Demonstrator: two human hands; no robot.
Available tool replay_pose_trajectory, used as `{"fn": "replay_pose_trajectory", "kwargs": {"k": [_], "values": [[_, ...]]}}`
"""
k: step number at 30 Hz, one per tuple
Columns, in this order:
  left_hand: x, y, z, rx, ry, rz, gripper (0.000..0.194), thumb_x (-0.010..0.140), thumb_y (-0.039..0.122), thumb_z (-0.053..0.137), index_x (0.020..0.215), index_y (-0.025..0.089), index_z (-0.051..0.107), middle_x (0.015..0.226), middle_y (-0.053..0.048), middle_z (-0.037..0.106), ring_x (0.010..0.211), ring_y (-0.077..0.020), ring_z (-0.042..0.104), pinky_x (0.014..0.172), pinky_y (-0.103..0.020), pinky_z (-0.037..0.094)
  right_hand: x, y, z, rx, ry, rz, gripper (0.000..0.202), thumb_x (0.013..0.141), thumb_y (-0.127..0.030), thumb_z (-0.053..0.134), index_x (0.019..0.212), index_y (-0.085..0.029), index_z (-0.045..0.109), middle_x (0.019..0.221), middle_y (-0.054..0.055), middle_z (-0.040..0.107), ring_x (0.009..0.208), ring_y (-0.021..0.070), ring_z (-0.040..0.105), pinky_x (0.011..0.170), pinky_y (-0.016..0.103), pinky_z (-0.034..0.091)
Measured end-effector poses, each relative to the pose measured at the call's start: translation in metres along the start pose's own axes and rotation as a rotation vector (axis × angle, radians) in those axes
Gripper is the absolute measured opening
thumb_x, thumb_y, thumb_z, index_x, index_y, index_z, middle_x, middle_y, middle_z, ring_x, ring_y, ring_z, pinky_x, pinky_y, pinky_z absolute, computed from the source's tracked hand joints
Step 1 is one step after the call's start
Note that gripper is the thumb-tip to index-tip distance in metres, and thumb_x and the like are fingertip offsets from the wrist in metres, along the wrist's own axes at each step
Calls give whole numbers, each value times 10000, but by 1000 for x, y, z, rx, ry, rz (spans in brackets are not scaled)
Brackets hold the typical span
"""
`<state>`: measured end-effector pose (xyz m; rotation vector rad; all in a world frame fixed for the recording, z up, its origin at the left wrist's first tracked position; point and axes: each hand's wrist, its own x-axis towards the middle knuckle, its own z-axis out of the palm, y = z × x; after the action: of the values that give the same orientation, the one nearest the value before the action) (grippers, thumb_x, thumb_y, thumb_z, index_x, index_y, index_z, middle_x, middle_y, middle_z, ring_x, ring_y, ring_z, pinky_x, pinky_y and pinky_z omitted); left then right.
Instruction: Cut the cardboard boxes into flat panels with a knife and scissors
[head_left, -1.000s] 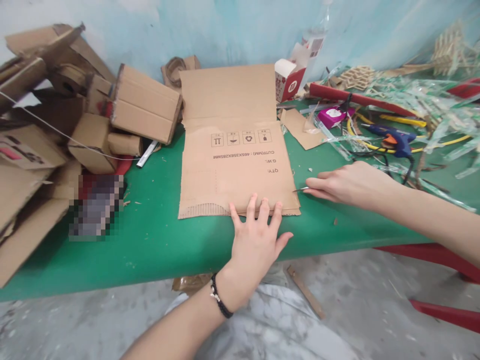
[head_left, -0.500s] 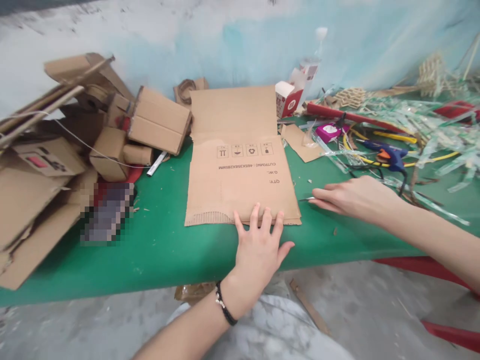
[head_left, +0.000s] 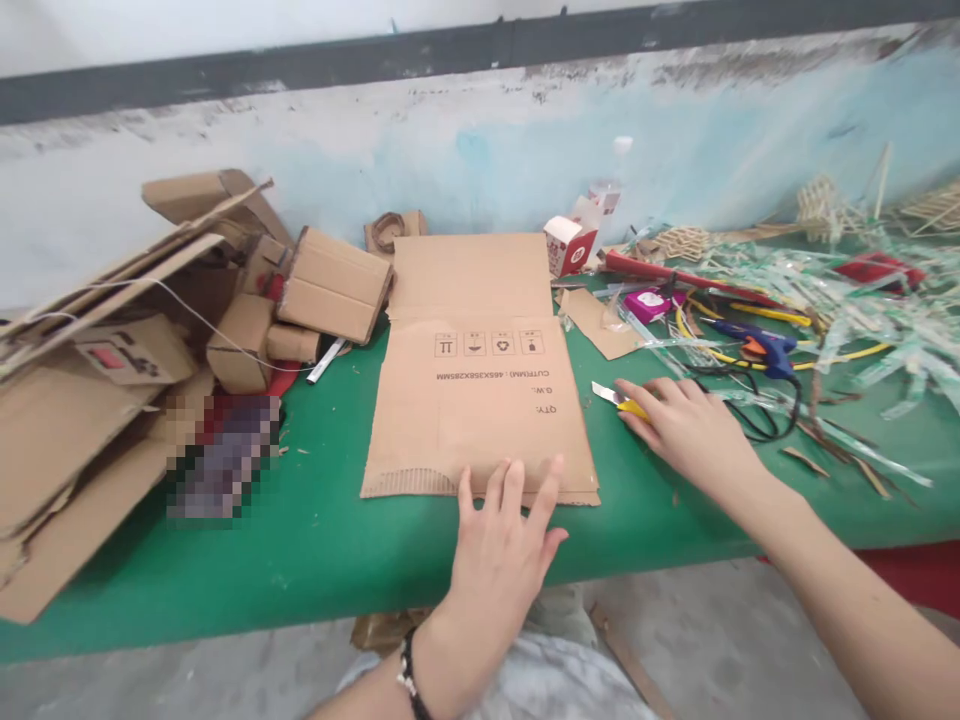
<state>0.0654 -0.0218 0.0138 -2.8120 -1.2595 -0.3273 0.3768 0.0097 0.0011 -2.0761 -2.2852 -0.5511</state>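
- Since the earlier frame, your right hand (head_left: 686, 428) has turned the knife (head_left: 618, 401), so the broad face of its blade (head_left: 604, 392) now shows.
- That hand pinches the knife between thumb and fingers, right of centre in the frame.
- Your left hand (head_left: 499, 555) is spread, fingertips resting on the lower edge of the cardboard (head_left: 487, 435).
- The cardboard lies mid-frame on the green surface (head_left: 315, 555), long axis running from bottom to top of the frame.
- It lies left of your right hand; the blade points towards its right edge, just beside it, apart. Your left hand is nearer, touching.
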Motion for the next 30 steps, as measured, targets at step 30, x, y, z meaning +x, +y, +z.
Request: {"fn": "replay_pose_trajectory", "kwargs": {"k": [30], "values": [[-8,-159,-22,118,286,494,382,1093,112,496,1441,139,652,1461,-135,719,1380,-310,657,1179,-504,521,-11,-110,-57,338,452,-681,197,1046,-99,605,1108,-138,788,1174,109,836,1118,263,748,951,419,530]]}}
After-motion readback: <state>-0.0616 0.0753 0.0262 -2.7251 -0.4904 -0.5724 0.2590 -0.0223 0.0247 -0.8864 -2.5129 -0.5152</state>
